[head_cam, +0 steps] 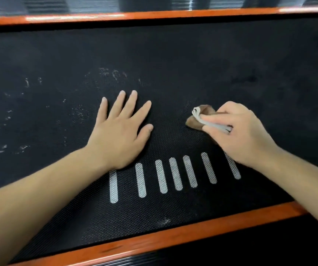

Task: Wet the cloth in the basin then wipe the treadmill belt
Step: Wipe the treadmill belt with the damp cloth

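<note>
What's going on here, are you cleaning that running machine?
Yes. A person is leaning over the black treadmill belt. The right hand grips a bunched brown and white cloth and presses it on the belt, just above a row of white stripes. The left hand lies flat on the belt, fingers spread. Pale smudges show to the left and ahead. No basin is in view.

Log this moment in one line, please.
phase: wipe | left hand: flat on treadmill belt | right hand: grips cloth on belt
</note>
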`<action>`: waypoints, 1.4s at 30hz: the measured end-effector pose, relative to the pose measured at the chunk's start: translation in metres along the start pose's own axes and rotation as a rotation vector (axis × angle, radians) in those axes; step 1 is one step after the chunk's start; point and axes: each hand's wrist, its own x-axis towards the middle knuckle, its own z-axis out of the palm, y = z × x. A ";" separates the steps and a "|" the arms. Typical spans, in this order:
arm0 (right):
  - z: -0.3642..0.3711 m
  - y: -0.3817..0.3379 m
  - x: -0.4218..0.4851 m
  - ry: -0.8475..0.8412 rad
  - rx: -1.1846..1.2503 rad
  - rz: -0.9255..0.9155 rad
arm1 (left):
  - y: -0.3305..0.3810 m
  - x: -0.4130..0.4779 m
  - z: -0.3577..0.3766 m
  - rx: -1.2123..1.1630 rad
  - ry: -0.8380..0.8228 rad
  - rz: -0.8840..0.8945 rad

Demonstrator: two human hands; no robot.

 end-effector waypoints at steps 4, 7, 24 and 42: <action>0.020 -0.052 -0.041 -0.269 0.042 -0.269 | 0.001 -0.003 0.004 0.038 0.024 0.002; 0.012 -0.051 -0.038 -0.443 0.056 -0.370 | 0.001 -0.004 0.006 0.045 0.048 0.011; -0.010 -0.035 -0.052 -0.619 0.110 -0.421 | 0.003 -0.014 0.003 -0.006 0.040 -0.004; 0.029 -0.090 -0.028 -0.731 0.159 -0.512 | -0.004 -0.021 0.002 -0.047 0.037 0.039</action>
